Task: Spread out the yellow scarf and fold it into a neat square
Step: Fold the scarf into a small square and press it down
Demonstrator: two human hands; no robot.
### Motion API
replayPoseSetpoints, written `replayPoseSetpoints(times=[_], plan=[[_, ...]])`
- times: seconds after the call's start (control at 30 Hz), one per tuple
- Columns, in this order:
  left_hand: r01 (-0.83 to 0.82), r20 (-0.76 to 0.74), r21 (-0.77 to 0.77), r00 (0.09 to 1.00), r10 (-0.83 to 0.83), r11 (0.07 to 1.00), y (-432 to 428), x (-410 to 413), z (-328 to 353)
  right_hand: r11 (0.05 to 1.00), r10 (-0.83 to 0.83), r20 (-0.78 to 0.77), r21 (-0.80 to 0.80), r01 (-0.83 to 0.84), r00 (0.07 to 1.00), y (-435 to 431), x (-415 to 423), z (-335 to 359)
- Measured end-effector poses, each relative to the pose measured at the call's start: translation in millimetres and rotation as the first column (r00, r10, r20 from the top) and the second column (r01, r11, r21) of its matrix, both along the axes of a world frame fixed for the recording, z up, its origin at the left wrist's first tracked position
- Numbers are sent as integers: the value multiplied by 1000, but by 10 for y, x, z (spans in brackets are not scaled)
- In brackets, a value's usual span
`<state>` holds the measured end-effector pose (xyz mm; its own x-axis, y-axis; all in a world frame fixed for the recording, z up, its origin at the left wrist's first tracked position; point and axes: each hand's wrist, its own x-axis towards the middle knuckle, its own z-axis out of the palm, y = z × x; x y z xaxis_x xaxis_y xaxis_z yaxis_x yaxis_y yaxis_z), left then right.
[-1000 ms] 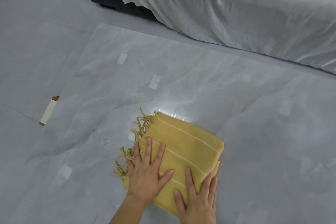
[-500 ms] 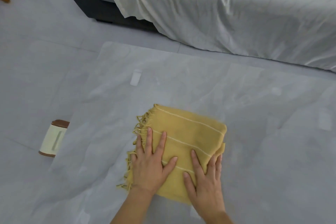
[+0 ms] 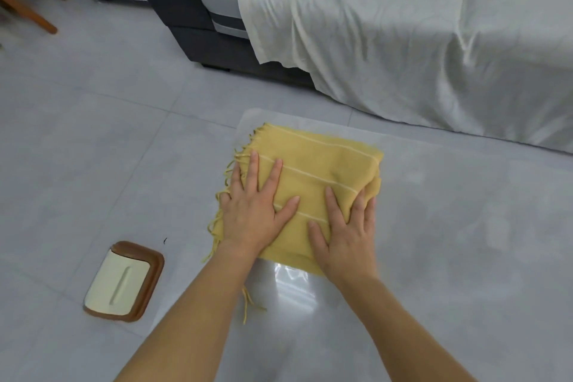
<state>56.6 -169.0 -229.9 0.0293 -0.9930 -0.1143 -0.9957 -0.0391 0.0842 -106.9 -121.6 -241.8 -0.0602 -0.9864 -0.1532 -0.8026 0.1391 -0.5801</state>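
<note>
head view: the scarf (image 3: 319,170) lies on a clear mat (image 3: 449,226) spread over the tiled floor (image 3: 108,133), near the mat's far left corner and just in front of a bed draped in a pale sheet (image 3: 403,25). it is already folded into a thick, roughly square pad, white stripes running across the top, with the fringe (image 3: 229,164) spilling off its left edge and one strand trailing toward the person. the left hand (image 3: 252,211) lies flat on the pad's left side, fingers straight and spread, the outer ones over the fringe. the right hand (image 3: 347,236) lies flat on the near right part, fingers straight and close together, reaching toward the right edge where the layers bulge. both palms bear down, most likely to flatten the stack and set the creases so the square holds its shape. the folding looks nearly done; the loose fringe and the puffy right edge are what spoil the neatness. a brown-rimmed tray (image 3: 124,282) sits on the floor, well apart to the left.
</note>
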Motion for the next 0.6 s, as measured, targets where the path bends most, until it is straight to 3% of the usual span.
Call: replayPoseSetpoints(times=[0.37,0.43,0.53,0.6], plan=[[-16,5,18,1000,16,1000,-250,116,0,989,25,-239,145,10,971,-310,153,100],[-8,0,34,1000,8,999,-154,104,42,997,-40,-321,43,57,946,-261,151,183],[50,28,35,998,-51,998,123,87,53,987,89,-378,-91,-132,921,-132,166,222],[63,27,71,998,-65,996,237,113,28,973,210,-366,-9,-229,907,-80,149,209]])
